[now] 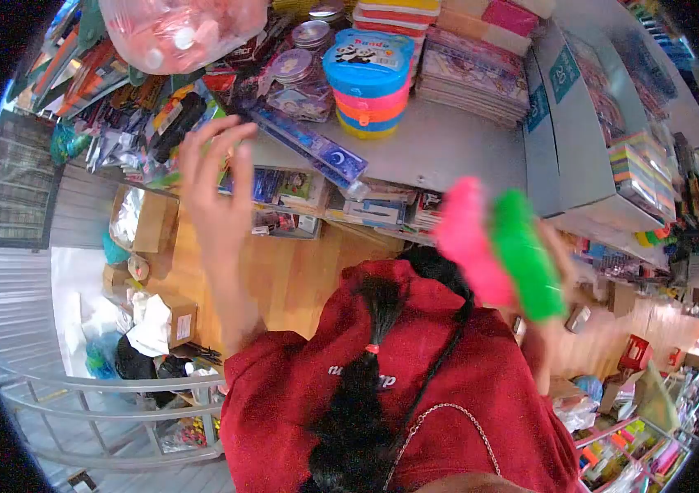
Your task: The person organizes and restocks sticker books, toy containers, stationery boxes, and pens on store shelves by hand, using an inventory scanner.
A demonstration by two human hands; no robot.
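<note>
- While your left hand is raised at ten o'clock, its fingers are spread wide and hold nothing; whether they touch the long blue packet just beside them is unclear.
- Your right hand, at three o'clock, is closed around a green case, with a pink case alongside; blur and the cases hide most of its fingers.
- Both cases are in front of your red shirt's shoulder and the shelf edge.
- Stacked tubs stand at twelve o'clock, flat packs at one, and a grey box at two.
</note>
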